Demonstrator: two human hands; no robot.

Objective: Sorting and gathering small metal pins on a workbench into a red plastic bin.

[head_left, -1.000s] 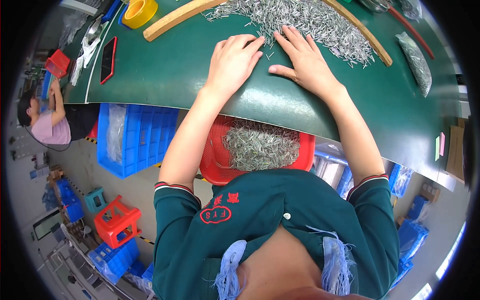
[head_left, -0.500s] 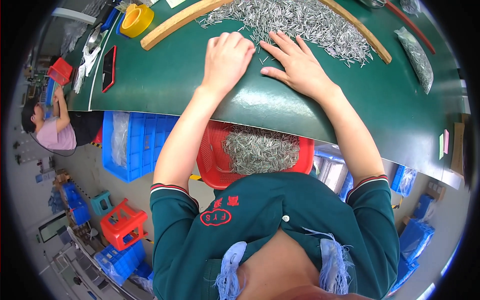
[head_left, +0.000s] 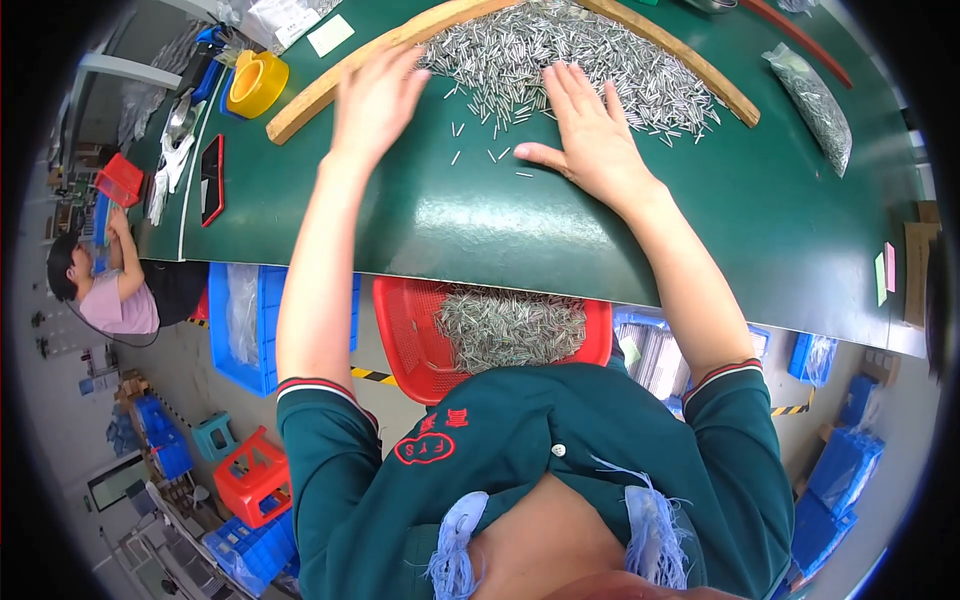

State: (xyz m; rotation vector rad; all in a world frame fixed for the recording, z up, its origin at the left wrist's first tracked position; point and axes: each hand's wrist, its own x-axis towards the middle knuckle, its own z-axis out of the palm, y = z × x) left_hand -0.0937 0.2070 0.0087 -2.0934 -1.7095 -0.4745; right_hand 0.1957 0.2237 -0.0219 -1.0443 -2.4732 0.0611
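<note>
A heap of small metal pins (head_left: 490, 72) is spread over the green table (head_left: 450, 210) at the far side. My right hand (head_left: 597, 145) lies palm down at the heap's near edge, fingers stretched and thumb out to the left. My left hand (head_left: 372, 108), a little blurred, is over the near side of the left wooden strip (head_left: 305, 112). Its fingers are extended, the thumb stands apart, and I see nothing held. Several loose pins (head_left: 492, 155) lie on the table between my hands. Below the table edge, a red plastic basket (head_left: 395, 345) holds more pins (head_left: 510, 330).
A second wooden strip (head_left: 690, 65) borders the heap on the right. Farther right lies a clear bag of pins (head_left: 815, 110). At left are yellow tape rolls (head_left: 258, 85) and a red-edged phone (head_left: 212, 180). Another person (head_left: 120, 290) works at far left.
My left hand has gone from curled beside my right hand to stretched out over the left wooden strip. My right hand stays by the heap, its fingers closer together. The view has shifted somewhat.
</note>
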